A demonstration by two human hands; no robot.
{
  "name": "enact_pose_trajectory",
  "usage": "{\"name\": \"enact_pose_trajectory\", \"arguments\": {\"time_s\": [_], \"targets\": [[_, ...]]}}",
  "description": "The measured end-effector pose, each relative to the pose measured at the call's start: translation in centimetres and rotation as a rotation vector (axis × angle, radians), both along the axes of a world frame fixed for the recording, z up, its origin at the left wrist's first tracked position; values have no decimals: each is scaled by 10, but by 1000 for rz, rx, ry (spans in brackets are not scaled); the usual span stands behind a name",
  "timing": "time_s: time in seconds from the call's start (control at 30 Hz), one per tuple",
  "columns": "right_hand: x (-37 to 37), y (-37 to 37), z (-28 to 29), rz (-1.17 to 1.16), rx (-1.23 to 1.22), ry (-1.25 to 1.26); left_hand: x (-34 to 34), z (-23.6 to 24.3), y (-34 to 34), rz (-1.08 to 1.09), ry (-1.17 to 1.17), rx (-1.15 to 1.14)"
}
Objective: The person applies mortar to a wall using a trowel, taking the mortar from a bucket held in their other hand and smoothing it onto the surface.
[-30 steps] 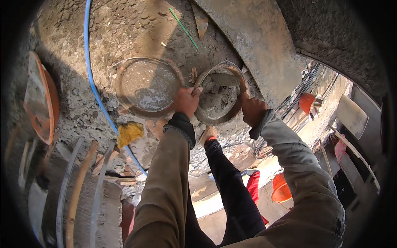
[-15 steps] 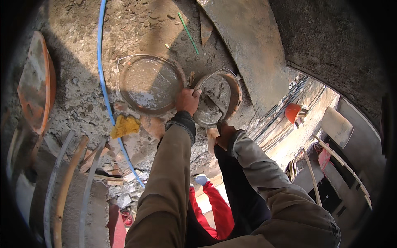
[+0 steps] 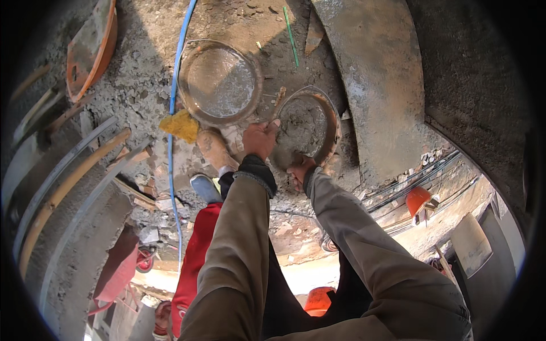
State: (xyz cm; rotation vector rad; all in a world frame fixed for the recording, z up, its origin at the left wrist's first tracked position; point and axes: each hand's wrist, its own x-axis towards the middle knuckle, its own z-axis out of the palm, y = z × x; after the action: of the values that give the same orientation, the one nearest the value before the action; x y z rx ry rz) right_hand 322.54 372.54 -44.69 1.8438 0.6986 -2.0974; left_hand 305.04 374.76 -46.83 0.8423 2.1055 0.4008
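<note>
Two round buckets are set on the rough ground: one bucket of watery liquid [image 3: 224, 118] and, to its lower right, one bucket of grey mix [image 3: 334, 128]. Two hands are applied at the bucket of grey mix. Its rim is grasped at the left side by the left hand [image 3: 260, 140], with the thumb laid at the edge. The right hand [image 3: 300, 169] is positioned at the near side of the same bucket, fingers curled; whether an object is gripped cannot be determined. The bucket of watery liquid is placed farther off, up and left of the left hand. One yellow sponge-like piece [image 3: 181, 126] is laid across one blue hose [image 3: 173, 85]. One green strip [image 3: 290, 37] is located beyond the buckets; one large flat board [image 3: 381, 85] is located to their right. Two grey rails [image 3: 111, 178] and one wooden pole [image 3: 57, 197] are arranged at the left, below one orange basin [image 3: 91, 54]. One red trouser leg [image 3: 202, 238] of another person is seen beside the left forearm.
</note>
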Motion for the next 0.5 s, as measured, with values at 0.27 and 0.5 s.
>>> {"name": "enact_pose_trajectory", "arguments": {"time_s": [0.27,0.5], "targets": [[70,9,36,-1140,-804,1036,0,-4,-59,384,-332,-63],[66,22,60,-121,-52,141,1,-14,-52,321,-326,-57]]}}
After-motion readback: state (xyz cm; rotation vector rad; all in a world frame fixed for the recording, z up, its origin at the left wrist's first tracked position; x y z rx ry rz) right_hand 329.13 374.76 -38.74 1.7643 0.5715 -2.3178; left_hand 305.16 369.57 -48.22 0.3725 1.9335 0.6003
